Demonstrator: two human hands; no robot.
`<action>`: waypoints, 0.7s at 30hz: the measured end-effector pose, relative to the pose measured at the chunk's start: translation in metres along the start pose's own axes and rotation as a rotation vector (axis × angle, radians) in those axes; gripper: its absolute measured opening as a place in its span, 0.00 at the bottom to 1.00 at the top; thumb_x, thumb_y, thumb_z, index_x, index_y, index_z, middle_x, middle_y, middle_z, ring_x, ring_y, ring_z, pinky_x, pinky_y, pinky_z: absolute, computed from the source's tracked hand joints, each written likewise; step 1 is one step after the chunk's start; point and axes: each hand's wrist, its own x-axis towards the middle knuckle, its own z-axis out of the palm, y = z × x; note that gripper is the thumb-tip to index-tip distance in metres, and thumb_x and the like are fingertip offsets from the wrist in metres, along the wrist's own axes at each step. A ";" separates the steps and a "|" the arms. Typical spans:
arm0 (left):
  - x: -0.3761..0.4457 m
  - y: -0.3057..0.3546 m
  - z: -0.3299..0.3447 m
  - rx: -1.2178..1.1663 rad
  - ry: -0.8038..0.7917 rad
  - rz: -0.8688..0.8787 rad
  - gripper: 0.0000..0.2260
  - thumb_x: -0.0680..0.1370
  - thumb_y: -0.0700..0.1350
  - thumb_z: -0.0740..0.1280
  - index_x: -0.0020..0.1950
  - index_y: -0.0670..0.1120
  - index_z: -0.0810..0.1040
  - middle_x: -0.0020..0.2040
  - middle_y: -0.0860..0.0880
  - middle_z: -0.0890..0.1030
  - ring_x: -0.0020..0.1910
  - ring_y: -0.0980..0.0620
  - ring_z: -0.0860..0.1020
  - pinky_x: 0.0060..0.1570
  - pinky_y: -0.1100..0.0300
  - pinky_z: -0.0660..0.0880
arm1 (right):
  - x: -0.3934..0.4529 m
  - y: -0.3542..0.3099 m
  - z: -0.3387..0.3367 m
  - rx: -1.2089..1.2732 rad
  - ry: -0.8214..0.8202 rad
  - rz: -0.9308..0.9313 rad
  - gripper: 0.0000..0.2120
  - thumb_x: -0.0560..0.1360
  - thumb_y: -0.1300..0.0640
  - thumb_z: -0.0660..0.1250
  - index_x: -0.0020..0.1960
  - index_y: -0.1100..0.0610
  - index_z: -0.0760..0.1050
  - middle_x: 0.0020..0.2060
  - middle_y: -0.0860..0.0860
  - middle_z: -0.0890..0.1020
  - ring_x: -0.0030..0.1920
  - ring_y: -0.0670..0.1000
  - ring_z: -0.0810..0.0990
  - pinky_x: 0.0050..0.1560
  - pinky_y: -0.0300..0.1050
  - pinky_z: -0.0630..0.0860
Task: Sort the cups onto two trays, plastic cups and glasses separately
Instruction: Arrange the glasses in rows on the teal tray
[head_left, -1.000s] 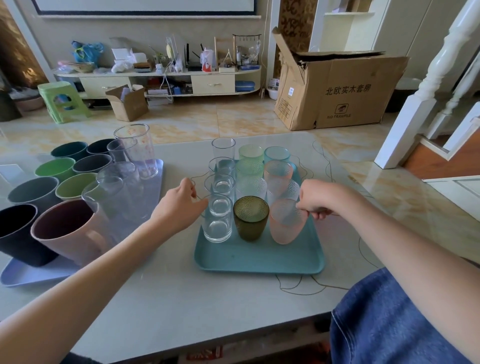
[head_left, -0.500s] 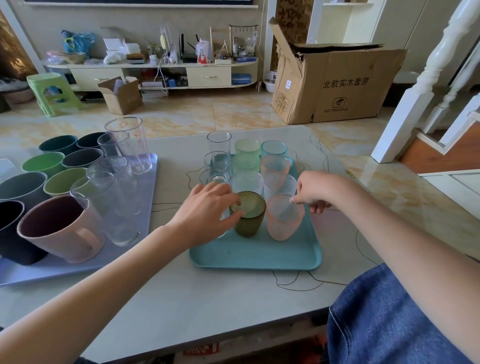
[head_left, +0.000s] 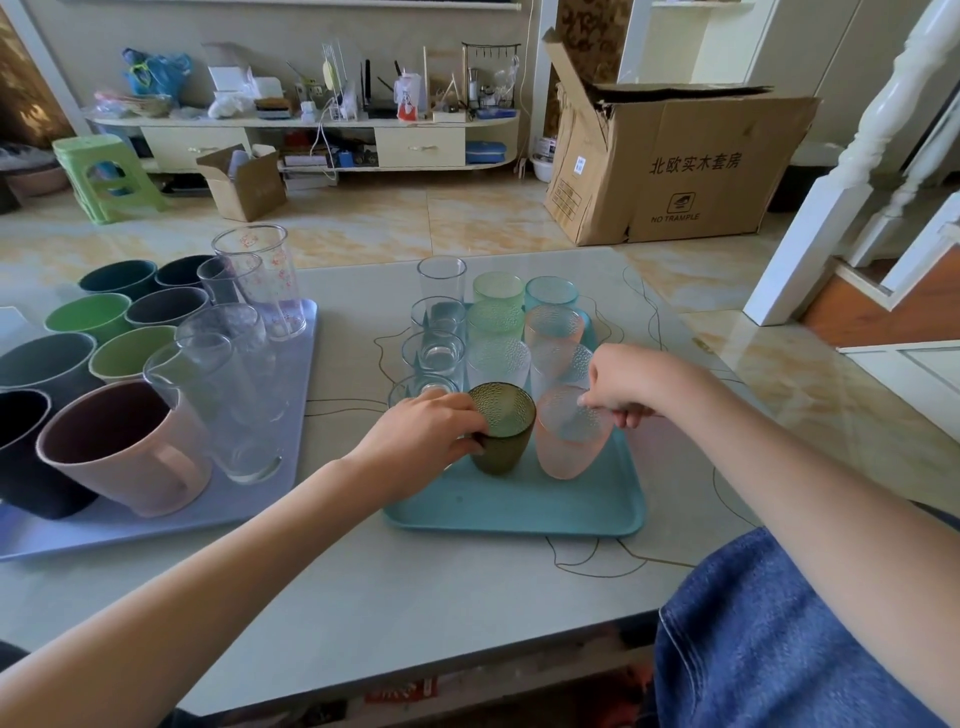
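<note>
Since half a second ago, my left hand (head_left: 423, 436) has slid further onto the dark green glass (head_left: 505, 431); I now see its fingers curled round the glass's left side near the rim, where before they only reached its edge. That glass stands upright in the front row of the teal tray (head_left: 519, 512), middle place. My right hand (head_left: 626, 384) has hardly shifted: it pinches the far rim of the pink glass (head_left: 571, 441), just right of the green one, also upright on the tray. Behind the green glass I see rows of clear, green, teal and pink glasses. Left of the teal tray, well apart, the lilac tray (head_left: 156, 525) carries plastic cups and clear tumblers, unchanged.
</note>
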 end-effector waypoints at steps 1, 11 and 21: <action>0.000 0.001 -0.001 0.017 -0.009 -0.008 0.08 0.77 0.49 0.65 0.53 0.50 0.79 0.52 0.51 0.79 0.53 0.46 0.74 0.48 0.48 0.75 | 0.000 -0.001 0.000 0.003 -0.008 0.001 0.13 0.79 0.54 0.61 0.51 0.66 0.75 0.29 0.56 0.79 0.23 0.50 0.74 0.21 0.33 0.66; 0.000 0.002 -0.004 0.119 -0.039 -0.012 0.09 0.78 0.52 0.63 0.55 0.53 0.78 0.55 0.55 0.77 0.56 0.49 0.74 0.50 0.54 0.71 | 0.004 -0.002 0.003 -0.003 0.013 -0.015 0.14 0.79 0.54 0.62 0.54 0.66 0.75 0.33 0.58 0.82 0.25 0.51 0.76 0.26 0.37 0.70; -0.006 0.003 -0.013 0.066 -0.092 -0.029 0.29 0.73 0.49 0.70 0.70 0.57 0.61 0.68 0.55 0.65 0.59 0.53 0.74 0.49 0.59 0.71 | 0.004 -0.001 0.002 -0.018 -0.002 0.001 0.14 0.79 0.52 0.60 0.51 0.64 0.73 0.29 0.57 0.79 0.25 0.52 0.75 0.26 0.36 0.69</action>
